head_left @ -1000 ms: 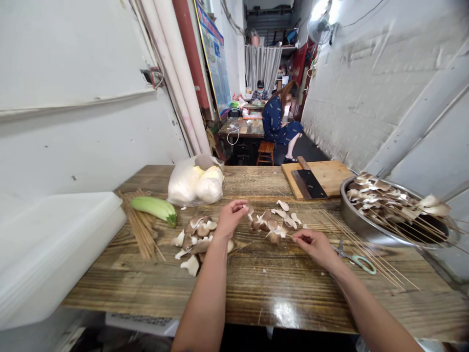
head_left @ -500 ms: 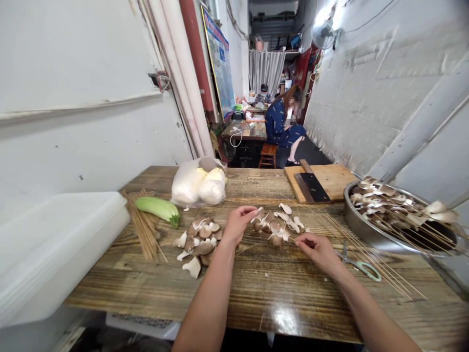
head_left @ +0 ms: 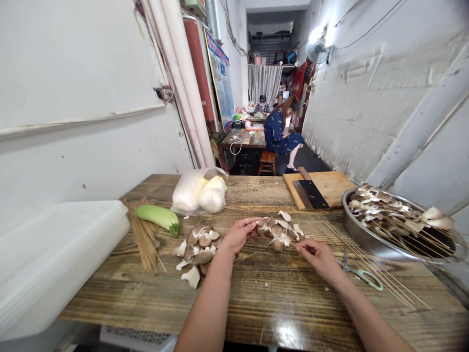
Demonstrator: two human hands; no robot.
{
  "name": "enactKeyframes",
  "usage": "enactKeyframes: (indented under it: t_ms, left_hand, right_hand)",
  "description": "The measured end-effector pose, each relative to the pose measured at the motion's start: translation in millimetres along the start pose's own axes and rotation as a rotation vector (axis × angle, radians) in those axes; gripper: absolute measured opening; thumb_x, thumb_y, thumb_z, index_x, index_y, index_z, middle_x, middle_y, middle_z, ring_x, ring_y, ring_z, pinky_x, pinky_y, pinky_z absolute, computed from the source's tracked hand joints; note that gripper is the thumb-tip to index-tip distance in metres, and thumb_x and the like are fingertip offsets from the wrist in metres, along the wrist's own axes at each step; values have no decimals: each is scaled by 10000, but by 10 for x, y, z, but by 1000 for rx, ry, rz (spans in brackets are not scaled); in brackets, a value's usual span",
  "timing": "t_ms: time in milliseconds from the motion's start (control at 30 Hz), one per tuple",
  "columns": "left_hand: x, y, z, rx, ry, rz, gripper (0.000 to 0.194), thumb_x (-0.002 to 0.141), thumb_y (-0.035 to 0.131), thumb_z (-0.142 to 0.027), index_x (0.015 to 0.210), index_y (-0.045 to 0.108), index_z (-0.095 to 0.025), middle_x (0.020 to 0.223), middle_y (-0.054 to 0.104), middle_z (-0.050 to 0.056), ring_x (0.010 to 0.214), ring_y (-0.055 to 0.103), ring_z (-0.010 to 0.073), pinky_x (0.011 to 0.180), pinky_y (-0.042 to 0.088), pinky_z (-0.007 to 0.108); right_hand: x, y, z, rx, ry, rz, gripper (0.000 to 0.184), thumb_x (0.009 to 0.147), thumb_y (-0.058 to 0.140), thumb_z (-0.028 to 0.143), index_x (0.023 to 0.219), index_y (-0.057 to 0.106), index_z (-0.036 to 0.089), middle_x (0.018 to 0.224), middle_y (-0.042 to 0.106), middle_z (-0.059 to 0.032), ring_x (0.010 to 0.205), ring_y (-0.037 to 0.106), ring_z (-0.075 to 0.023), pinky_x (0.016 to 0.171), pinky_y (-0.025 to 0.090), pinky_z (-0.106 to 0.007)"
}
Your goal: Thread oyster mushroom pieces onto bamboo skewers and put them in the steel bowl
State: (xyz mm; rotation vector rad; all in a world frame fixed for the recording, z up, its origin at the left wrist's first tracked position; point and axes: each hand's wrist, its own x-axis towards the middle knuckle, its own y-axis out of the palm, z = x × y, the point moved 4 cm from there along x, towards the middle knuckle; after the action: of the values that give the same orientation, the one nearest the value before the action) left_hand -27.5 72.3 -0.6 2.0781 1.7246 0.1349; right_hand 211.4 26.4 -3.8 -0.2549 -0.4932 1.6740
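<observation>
Almost crosswise, mushroom skewer (head_left: pixel 277 236) leftward

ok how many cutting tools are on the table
2 in view: the cleaver lying on the board, and the scissors lying just right of the right hand. Others may be hidden.

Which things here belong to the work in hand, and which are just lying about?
Apparently in the work:
mushrooms and stick between left hand and right hand
loose mushroom pile
basin of mushroom skewers

Probably lying about:
green squash
bagged produce
cleaver on cutting board
scissors
</observation>
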Motion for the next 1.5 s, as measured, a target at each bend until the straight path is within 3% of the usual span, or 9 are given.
enactKeyframes:
  t_ms: [200,367,567,1033,1500]
  left_hand:
    - [12,3,-41,-68,98,-98,331,533,782,-226,839,687,-144,767,674,47,682,575,108,678,414,233]
    - [34,32,3,-82,166,-199,291,483,797,-266,693,648,-131,640,634,13,602,549,98,636,413,240]
    - [63,53,63,-104,192,-297,296,467,797,-282,685,668,-130,618,628,9,570,526,88,587,388,226]
    - [69,36,74,-250,214,-348,299,477,795,-265,704,666,-120,643,645,27,610,560,96,644,418,244]
    - [28,96,33,-224,224,-323,272,487,789,-250,688,669,-112,637,641,26,594,542,92,610,398,237]
  right_hand:
    - [5,-1,24,28,6,-2,209,728,563,362,708,627,164,603,579,-18,570,507,-146,554,392,-251]
    - [12,-5,20,34,14,-5,225,724,569,376,707,629,159,597,576,-16,558,504,-139,545,392,-243]
    - [4,2,5,36,19,-10,226,725,572,374,716,633,157,606,580,-19,568,507,-141,550,389,-244]
    - [0,23,-5,13,10,-3,230,735,550,375,720,626,158,616,576,-19,584,505,-148,567,388,-250]
    - [-24,21,24,38,13,-24,234,745,559,379,724,630,157,616,568,-18,591,501,-143,571,392,-248]
